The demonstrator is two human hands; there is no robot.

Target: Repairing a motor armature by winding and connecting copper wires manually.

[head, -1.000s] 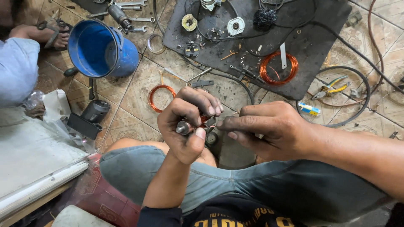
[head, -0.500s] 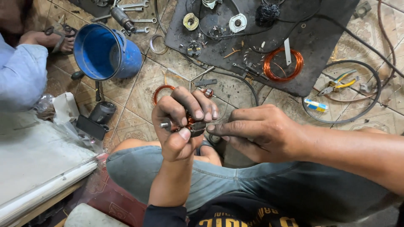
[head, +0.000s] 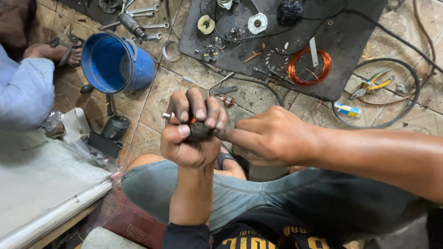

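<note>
My left hand [head: 191, 133] is raised in front of me, fist closed around a small motor armature [head: 196, 129] with copper windings; its steel shaft sticks out to the left. Beside it, my right hand [head: 272, 136] reaches in from the right, its fingertips pinched at the armature's right end. What the fingertips hold is hidden. Both hands hover over my knee in grey jeans, above the tiled floor.
A blue bucket [head: 115, 62] lies tipped at the upper left. A dark mat [head: 332, 85] holds a copper wire coil [head: 309, 67] and motor parts. Yellow-handled pliers [head: 374, 83] lie inside a black cable loop. Another person's sleeve [head: 23, 94] is at left, a small black tool [head: 110, 131] nearby.
My left hand has lifted and turned the armature, fingers now wrapped over its top. The right hand followed to its right end. The view shifted slightly down.
</note>
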